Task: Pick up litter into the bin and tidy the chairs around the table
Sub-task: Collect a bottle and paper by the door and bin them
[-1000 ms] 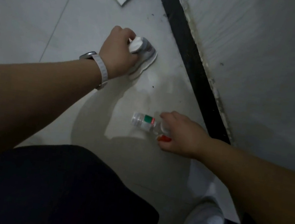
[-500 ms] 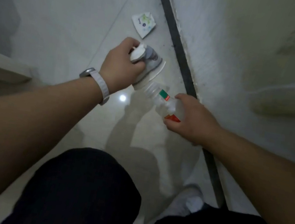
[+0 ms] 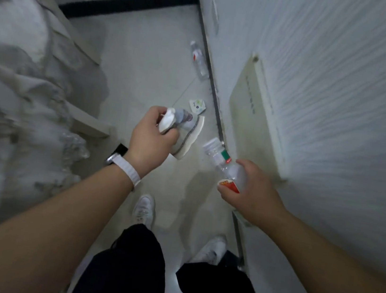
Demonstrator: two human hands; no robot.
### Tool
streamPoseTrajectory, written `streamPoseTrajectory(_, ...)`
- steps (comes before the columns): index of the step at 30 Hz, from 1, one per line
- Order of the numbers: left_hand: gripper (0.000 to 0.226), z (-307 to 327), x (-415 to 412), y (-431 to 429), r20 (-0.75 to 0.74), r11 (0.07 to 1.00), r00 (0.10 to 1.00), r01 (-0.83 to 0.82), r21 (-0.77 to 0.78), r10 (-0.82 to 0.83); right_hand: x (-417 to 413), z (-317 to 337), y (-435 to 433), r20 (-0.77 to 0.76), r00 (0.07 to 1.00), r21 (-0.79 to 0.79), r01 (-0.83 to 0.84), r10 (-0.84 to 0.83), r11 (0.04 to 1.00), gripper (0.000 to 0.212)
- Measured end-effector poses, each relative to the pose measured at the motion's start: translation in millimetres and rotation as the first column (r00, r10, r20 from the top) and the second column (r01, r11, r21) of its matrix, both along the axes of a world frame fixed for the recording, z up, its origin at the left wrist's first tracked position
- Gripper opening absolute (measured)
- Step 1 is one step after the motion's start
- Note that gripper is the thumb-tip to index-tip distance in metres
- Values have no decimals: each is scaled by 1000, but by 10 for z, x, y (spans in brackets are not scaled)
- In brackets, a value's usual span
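My left hand is closed around a bundle of litter: a flattened paper cup and a crumpled white tissue, held well above the floor. My right hand grips a clear plastic bottle with a red and green label, its open neck pointing up and left. On the floor ahead lies a small white printed wrapper. Farther along the skirting lies another clear bottle with a red label. No bin and no chair are in sight.
A white textured wall with a cream panel runs along the right, edged by a black skirting. A grey-white draped cover fills the left side. My white shoes stand on the narrow pale floor strip between them.
I have risen from a crouch to standing. Both hands lifted off the floor with the cup bundle and the bottle. More of the floor came into view, including the second bottle.
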State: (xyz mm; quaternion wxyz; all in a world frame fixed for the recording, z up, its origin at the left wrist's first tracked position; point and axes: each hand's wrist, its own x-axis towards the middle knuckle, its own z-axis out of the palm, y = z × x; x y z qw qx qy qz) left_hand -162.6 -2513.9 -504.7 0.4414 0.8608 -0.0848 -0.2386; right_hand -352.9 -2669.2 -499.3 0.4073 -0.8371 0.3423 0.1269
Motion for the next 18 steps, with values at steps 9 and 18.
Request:
streamPoseTrajectory(9,33,1755,-139,397,-5,967,980,-195,-164,197,236,1774,132,81,992,-31,-92,94,995,50)
streamPoseTrajectory(18,33,2390,367,1074,-7,896,932,-350,-273,362,1224,2648,494,164,950,-151,-243,267,958,56)
